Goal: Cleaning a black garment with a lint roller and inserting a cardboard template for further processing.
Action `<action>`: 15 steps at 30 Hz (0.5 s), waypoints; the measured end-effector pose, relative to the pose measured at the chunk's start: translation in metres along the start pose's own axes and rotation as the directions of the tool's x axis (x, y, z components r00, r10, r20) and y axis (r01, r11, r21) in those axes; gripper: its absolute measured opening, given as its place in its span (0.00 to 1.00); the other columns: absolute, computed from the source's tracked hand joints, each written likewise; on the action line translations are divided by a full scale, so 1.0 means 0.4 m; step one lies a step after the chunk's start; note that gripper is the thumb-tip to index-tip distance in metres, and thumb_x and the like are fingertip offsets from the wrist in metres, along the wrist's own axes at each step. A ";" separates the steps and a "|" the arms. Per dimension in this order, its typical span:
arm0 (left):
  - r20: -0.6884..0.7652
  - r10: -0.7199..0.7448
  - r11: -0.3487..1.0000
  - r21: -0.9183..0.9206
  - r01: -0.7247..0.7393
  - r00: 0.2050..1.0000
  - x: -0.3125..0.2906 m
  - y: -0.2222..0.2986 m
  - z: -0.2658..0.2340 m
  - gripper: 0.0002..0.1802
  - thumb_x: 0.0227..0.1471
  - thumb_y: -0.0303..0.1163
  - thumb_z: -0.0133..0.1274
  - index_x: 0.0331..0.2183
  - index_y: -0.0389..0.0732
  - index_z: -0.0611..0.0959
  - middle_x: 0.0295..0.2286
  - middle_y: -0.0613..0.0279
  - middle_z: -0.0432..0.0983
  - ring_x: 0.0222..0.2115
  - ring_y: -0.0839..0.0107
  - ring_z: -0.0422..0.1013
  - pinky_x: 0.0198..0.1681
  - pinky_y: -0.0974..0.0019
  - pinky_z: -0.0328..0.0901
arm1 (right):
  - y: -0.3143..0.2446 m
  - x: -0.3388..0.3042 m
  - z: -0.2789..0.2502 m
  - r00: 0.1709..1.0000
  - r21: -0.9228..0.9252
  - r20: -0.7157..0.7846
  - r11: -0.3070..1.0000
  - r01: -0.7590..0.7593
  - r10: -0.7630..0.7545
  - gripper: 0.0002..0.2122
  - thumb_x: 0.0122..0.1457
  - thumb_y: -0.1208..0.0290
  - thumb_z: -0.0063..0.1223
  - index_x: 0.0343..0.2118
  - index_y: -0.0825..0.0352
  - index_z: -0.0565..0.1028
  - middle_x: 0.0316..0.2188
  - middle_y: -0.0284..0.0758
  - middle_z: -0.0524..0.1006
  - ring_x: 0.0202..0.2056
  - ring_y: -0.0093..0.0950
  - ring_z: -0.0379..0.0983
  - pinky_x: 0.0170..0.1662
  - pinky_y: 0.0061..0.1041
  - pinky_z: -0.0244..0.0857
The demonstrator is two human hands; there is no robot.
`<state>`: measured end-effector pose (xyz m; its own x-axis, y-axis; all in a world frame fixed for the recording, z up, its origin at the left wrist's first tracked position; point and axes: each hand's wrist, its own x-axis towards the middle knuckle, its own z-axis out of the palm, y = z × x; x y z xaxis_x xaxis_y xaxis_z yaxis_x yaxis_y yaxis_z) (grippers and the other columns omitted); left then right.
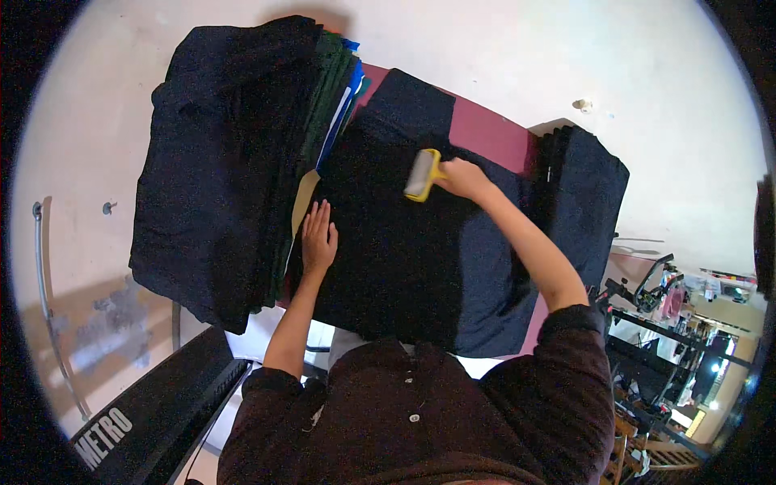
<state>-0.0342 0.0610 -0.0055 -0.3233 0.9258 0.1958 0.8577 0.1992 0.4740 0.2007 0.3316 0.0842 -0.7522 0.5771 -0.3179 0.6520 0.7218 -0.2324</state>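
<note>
Item one: black cloth (388, 259), one main piece, landmark for this entry. It lay spread mostly flat over a maroon table (493, 133), whose bare surface showed beyond the cloth's far right corner.

Item two: roller (420, 175), pale cylinder, yellow frame and handle. Located over the upper middle of the cloth; whether the cylinder touched the fabric could not be told.

Item three: right hand (465, 179), fingers closed around the roller's handle, over the cloth's upper right part.

Item four: left hand (318, 242), palm down, fingers extended and gripping nothing, at the cloth's left edge, beside a tan strip (304, 198).

Item five: tall stack of dark fabric (218, 162), left of the cloth, with green, blue and white layers along its facing side.

Item six: smaller dark stack (584, 194), right of the cloth.

Condition of the work: judged under way, with the piece laid out and the roller in use or poised for use. Rolled and unrolled areas looked alike, so the share left on this piece was undetermined. Which stack, if either, held finished pieces was likewise unclear.
</note>
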 end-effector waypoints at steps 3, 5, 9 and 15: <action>-0.018 0.021 1.000 0.024 -0.020 1.000 0.001 0.002 0.003 0.25 0.55 0.30 0.40 0.55 0.40 0.62 0.55 0.58 0.58 0.57 0.61 0.52 0.58 0.56 0.48 | 0.120 -0.129 -0.010 0.993 -0.127 0.085 0.990 -0.066 0.077 0.16 0.52 0.55 0.50 0.30 0.65 0.74 0.28 0.43 0.75 0.33 0.42 0.73 0.34 0.40 0.68; -0.031 0.029 1.000 0.013 -0.029 0.999 -0.001 0.003 0.000 0.25 0.55 0.30 0.41 0.55 0.40 0.63 0.55 0.58 0.58 0.57 0.61 0.52 0.58 0.56 0.48 | 0.179 -0.209 -0.018 0.987 -0.178 0.077 0.976 -0.124 0.139 0.16 0.50 0.55 0.52 0.29 0.65 0.74 0.27 0.43 0.75 0.32 0.41 0.73 0.34 0.39 0.68; -0.028 0.029 0.999 0.031 -0.028 0.999 -0.003 0.008 -0.004 0.25 0.55 0.29 0.41 0.55 0.40 0.62 0.55 0.60 0.58 0.57 0.61 0.52 0.58 0.56 0.48 | 0.255 -0.316 -0.034 0.951 -0.322 0.100 0.914 -0.246 0.291 0.16 0.48 0.55 0.54 0.28 0.65 0.76 0.28 0.42 0.76 0.31 0.40 0.74 0.34 0.37 0.69; -0.033 0.027 0.999 0.035 -0.026 0.999 -0.008 0.013 -0.004 0.25 0.54 0.28 0.41 0.55 0.40 0.63 0.55 0.60 0.58 0.57 0.62 0.51 0.59 0.57 0.47 | 0.285 -0.347 -0.026 0.912 -0.407 0.158 0.867 -0.289 0.378 0.17 0.44 0.56 0.58 0.28 0.66 0.77 0.31 0.42 0.77 0.31 0.38 0.76 0.34 0.35 0.70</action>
<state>-0.0294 0.0585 -0.0022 -0.3129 0.9197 0.2373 0.8794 0.1861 0.4383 0.3783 0.3376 0.1113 -0.4247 0.7389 -0.5232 0.7432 0.6145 0.2646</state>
